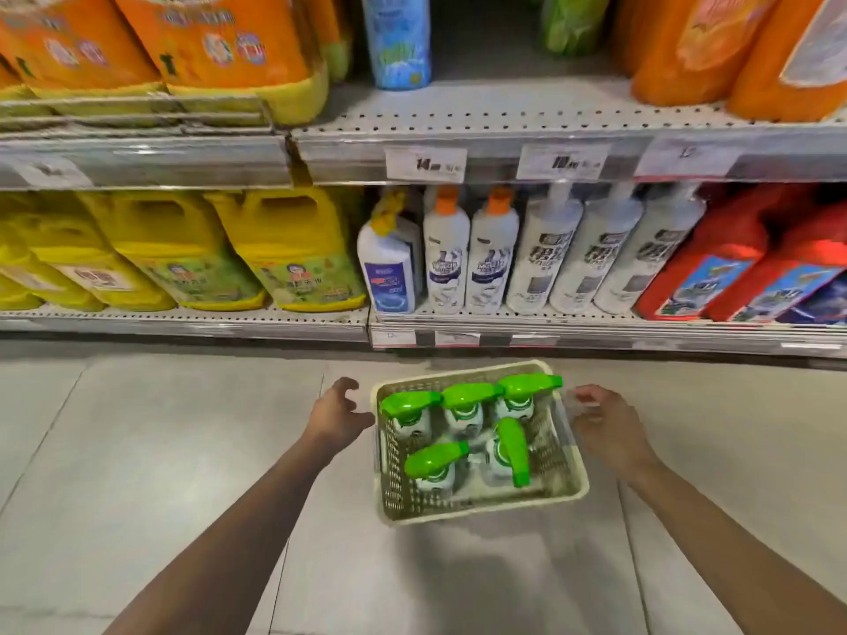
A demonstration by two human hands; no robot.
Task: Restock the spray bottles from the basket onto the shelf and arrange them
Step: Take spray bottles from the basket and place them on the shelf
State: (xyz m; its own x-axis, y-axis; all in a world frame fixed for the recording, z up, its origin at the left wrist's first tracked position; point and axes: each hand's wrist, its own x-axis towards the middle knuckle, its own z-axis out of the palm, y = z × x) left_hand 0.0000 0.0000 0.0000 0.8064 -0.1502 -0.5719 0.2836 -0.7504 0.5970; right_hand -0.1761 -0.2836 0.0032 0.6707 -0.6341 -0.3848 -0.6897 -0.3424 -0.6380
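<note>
A beige mesh basket (575, 469) rests on the grey floor in front of the shelving. Inside it stand several white spray bottles with bright green trigger heads (463, 398); one at the right (513, 451) has its head turned toward me. My left hand (337, 412) hovers just left of the basket's rim, fingers spread, holding nothing. My right hand (605, 419) is just right of the rim, fingers curled loosely and apart, also holding nothing. On the upper shelf (504, 116) a bare gap lies between a blue bottle (398, 39) and a green bottle (573, 20).
The lower shelf (504, 320) holds yellow jugs (293, 249), white bottles with orange caps (447, 254), white pump bottles (586, 254) and red refill pouches (715, 268). Orange detergent jugs (220, 48) fill the upper shelf at left and right. Price tags (426, 165) line the shelf edge.
</note>
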